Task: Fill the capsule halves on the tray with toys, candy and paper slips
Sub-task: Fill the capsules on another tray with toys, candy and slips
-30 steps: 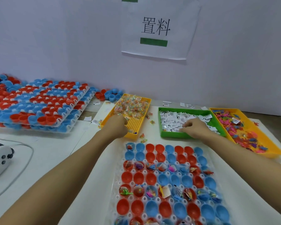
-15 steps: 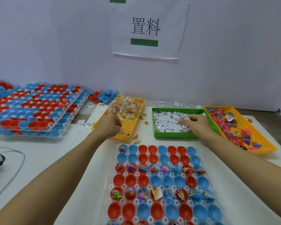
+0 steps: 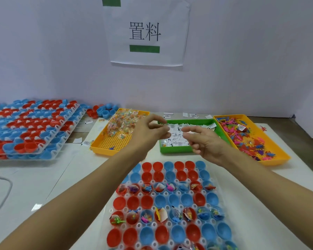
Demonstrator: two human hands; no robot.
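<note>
White desk (image 3: 34,181) under a lilac wall with a paper sign (image 3: 145,31). At far left lie stacked trays of capsule halves (image 3: 31,130). Next come the yellow candy tray (image 3: 119,134), the green tray of paper slips (image 3: 184,136) and the yellow toy tray (image 3: 249,139). Above them the left hand (image 3: 148,134) and the right hand (image 3: 206,141) meet, fingers curled; they seem to pinch small pieces, but I cannot tell exactly what. Near me is the tray of capsule halves (image 3: 168,204), only some rows filled. Light slips may fall between the cups if the hands let go too high.
</note>
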